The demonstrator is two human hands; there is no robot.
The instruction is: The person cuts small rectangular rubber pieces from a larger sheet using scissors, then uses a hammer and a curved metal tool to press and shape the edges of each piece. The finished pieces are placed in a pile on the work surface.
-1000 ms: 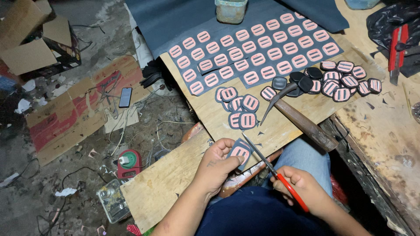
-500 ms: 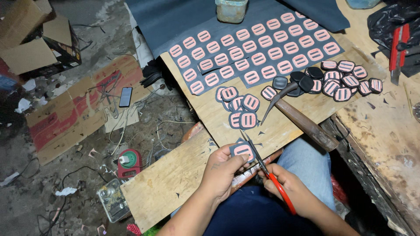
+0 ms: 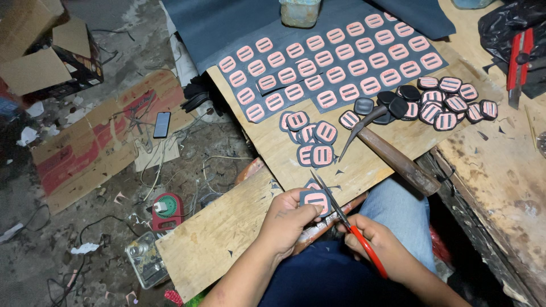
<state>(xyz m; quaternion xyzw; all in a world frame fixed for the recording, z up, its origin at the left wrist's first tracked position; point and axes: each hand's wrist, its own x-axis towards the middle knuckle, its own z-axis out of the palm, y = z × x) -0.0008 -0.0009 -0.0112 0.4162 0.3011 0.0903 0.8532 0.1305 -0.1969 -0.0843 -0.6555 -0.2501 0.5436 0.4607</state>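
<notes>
A single head-worn camera looks steeply down from above the person's lap. The left hand (image 3: 287,219) and right hand (image 3: 378,244) sit close, low in frame, with the wooden board (image 3: 364,159) stretching away beyond them.

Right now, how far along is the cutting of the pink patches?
Done: two piles of trimmed pink-and-black patches, one mid-board, one at the right. In hand: the left hand holds one patch while the right hand works red-handled scissors along its edge. Left: several rows uncut on the dark sheet.

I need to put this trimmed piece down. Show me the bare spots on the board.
Bare wood lies between the small pile of cut pieces and the left hand, and left of that hand on the lower plank. Crowded: the dark sheet and around the hammer.
</notes>
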